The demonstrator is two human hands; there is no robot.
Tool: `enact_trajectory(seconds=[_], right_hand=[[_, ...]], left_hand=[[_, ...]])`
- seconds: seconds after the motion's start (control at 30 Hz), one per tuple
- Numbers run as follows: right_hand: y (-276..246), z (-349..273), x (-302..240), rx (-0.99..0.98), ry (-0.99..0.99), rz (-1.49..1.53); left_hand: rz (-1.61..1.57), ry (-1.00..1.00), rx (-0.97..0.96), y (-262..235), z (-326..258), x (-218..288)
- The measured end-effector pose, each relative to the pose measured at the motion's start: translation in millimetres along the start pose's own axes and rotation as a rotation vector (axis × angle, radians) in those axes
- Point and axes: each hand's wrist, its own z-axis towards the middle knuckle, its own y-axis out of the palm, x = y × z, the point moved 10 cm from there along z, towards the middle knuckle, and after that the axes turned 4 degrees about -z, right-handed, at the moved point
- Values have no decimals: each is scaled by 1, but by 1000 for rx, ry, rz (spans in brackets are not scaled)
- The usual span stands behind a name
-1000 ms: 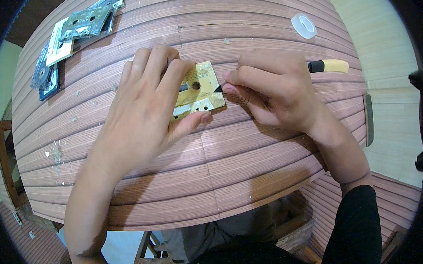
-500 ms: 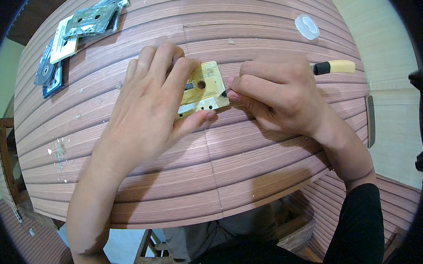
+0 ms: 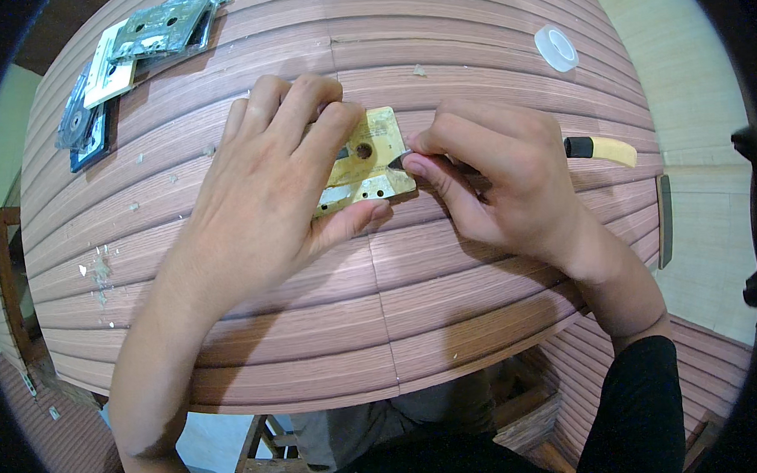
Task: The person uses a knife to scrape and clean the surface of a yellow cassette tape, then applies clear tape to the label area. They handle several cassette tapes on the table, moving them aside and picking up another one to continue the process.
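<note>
A yellowish audio cassette (image 3: 381, 129) lies flat on the wood-patterned table, its label worn and peeling. My left hand (image 3: 265, 191) presses down over its left part, with the thumb along the near edge and the fingers over the far side. My right hand (image 3: 503, 170) is closed around a knife with a yellow-and-black handle (image 3: 609, 151), whose butt sticks out to the right. Its dark pointed tip (image 3: 398, 161) shows past my fingertips and rests on the cassette's right side. Most of the knife's length is hidden inside my hand.
At the far left are stacked several cassettes (image 3: 150, 34), some in clear cases. A white ring-shaped roll (image 3: 556, 48) lies at the far right. Small pale scraps (image 3: 100, 272) are scattered on the left of the table (image 3: 316, 360), whose near edge curves before my lap.
The knife tip has moved left from the cassette's right edge onto its face. My right hand has turned slightly, and the handle's end now tilts lower. My left hand stays on the cassette.
</note>
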Motion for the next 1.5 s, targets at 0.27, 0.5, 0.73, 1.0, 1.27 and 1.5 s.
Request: enact_trajectory(seconds=[0.27, 0.5, 0.73, 1.0, 1.27, 1.5], right_hand=[[3, 4, -2, -50, -186, 12], [-1, 3, -14, -71, -322, -45], [0, 5, -7, -53, -312, 103], [3, 1, -6, -30, -327, 96], [-3, -2, -26, -2, -460, -94], [-3, -12, -30, 23, -568, -146]], left_hand=[[4, 8, 23, -2, -1, 1], [-11, -1, 21, -1, -1, -1], [-38, 8, 17, -1, -1, -1], [-35, -19, 2, -1, -1, -2], [-27, -10, 16, -1, -3, 2], [-28, -40, 6, 0, -4, 0]])
